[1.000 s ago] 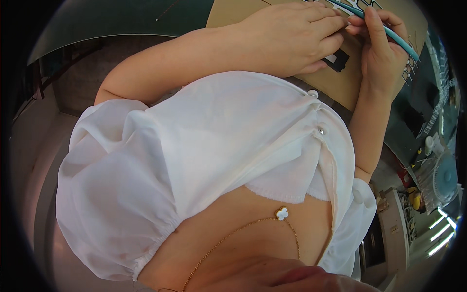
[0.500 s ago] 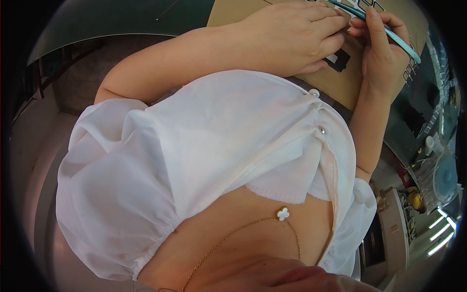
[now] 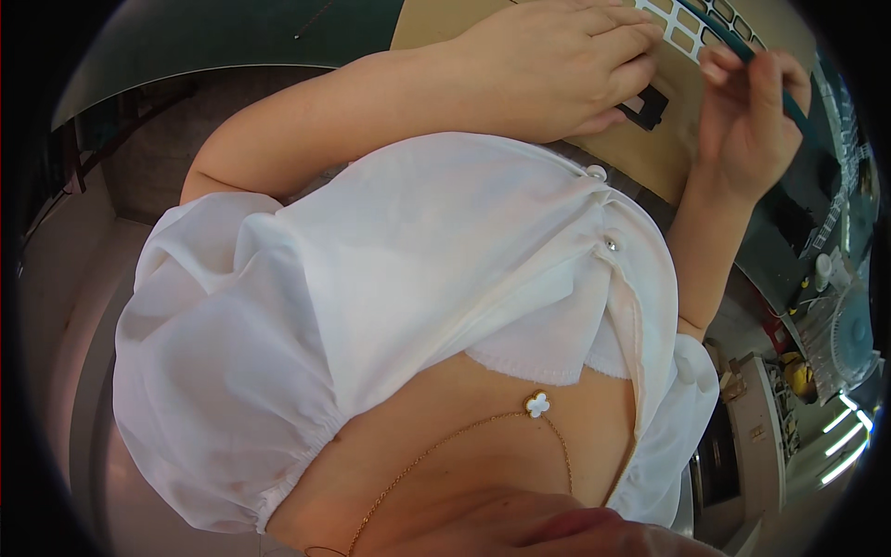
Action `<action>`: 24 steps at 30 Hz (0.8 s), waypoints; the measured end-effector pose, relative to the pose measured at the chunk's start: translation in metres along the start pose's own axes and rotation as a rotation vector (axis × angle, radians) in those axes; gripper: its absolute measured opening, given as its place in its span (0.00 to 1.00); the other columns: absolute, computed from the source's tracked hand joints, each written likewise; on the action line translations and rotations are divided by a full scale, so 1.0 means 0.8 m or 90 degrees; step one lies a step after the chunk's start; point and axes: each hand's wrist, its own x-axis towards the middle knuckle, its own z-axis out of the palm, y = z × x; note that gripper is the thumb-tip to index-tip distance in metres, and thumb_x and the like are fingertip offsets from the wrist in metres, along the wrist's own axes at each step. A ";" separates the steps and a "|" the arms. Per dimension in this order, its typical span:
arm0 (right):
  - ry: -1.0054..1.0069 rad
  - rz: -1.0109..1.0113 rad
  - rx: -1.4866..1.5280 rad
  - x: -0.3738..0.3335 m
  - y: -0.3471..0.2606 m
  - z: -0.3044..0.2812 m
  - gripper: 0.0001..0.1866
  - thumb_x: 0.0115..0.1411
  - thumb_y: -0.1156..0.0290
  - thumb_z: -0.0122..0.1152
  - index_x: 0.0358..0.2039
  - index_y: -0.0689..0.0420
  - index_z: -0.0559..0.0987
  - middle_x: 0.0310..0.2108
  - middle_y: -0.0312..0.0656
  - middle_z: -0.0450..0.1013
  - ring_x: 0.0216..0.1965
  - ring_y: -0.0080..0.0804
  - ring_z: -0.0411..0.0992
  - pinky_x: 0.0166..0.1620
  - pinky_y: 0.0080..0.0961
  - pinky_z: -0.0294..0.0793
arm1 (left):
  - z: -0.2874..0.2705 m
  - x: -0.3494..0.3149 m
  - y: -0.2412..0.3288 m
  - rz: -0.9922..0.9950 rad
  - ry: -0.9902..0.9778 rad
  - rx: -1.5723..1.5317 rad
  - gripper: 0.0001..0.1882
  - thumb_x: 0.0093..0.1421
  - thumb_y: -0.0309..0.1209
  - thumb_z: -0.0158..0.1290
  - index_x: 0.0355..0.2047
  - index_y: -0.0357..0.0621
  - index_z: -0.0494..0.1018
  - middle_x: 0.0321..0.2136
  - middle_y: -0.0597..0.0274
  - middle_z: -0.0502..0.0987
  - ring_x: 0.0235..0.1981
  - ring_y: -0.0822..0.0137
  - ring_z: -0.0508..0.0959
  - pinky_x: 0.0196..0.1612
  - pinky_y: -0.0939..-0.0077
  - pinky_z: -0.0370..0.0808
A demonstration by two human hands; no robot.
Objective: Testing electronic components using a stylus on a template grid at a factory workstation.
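My right hand [image 3: 754, 121] is closed round slim teal tweezers [image 3: 719, 26], raised above the right part of a tan cardboard sheet [image 3: 640, 162]. The tweezers' tips are cut off by the top edge. My left hand [image 3: 580, 70] lies palm down on the cardboard, fingers stretched toward the upper right and thumb apart. Close by the thumb and index finger is a small black frame-shaped piece [image 3: 654, 110], partly hidden by the hand. Beyond the left fingertips lies a lattice of white and black rounded frames [image 3: 685, 37], which the tweezers pass over.
A dark green tabletop [image 3: 232, 37] extends left of the cardboard. To the right are a black item [image 3: 796, 223], a strip of clear packaging [image 3: 840, 204], a small white bottle [image 3: 822, 269] and a pale blue disc in clear plastic [image 3: 849, 339].
My right hand has moved right and slightly nearer with the tweezers, away from the left hand. More of the frame lattice shows. The left hand has barely shifted.
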 end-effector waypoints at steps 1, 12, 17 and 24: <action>0.069 0.025 0.012 -0.008 -0.006 -0.005 0.06 0.58 0.74 0.48 0.34 0.63 0.68 0.26 0.49 0.71 0.23 0.33 0.71 0.29 0.20 0.71 | 0.003 0.000 -0.003 -0.001 -0.001 -0.003 0.18 0.51 0.34 0.46 0.35 0.27 0.66 0.37 0.40 0.67 0.43 0.52 0.67 0.49 0.68 0.63; 0.268 0.133 -0.090 -0.117 -0.045 0.000 0.05 0.56 0.76 0.51 0.31 0.60 0.65 0.22 0.49 0.72 0.18 0.31 0.71 0.25 0.17 0.71 | 0.005 -0.009 -0.004 0.014 -0.031 -0.039 0.18 0.51 0.34 0.46 0.35 0.28 0.66 0.37 0.40 0.67 0.43 0.52 0.67 0.49 0.68 0.63; 0.278 0.140 -0.137 -0.117 -0.039 0.004 0.05 0.56 0.76 0.51 0.31 0.62 0.66 0.22 0.50 0.73 0.18 0.30 0.71 0.25 0.16 0.71 | 0.002 -0.019 -0.005 0.023 -0.052 -0.053 0.18 0.50 0.34 0.47 0.35 0.28 0.66 0.37 0.41 0.67 0.43 0.52 0.67 0.49 0.68 0.63; 0.289 0.212 -0.079 -0.105 -0.044 -0.009 0.05 0.55 0.77 0.52 0.31 0.63 0.67 0.22 0.51 0.72 0.18 0.30 0.71 0.25 0.16 0.71 | 0.009 -0.021 -0.008 0.013 -0.065 -0.063 0.18 0.50 0.33 0.47 0.34 0.28 0.66 0.37 0.41 0.67 0.43 0.52 0.67 0.49 0.68 0.63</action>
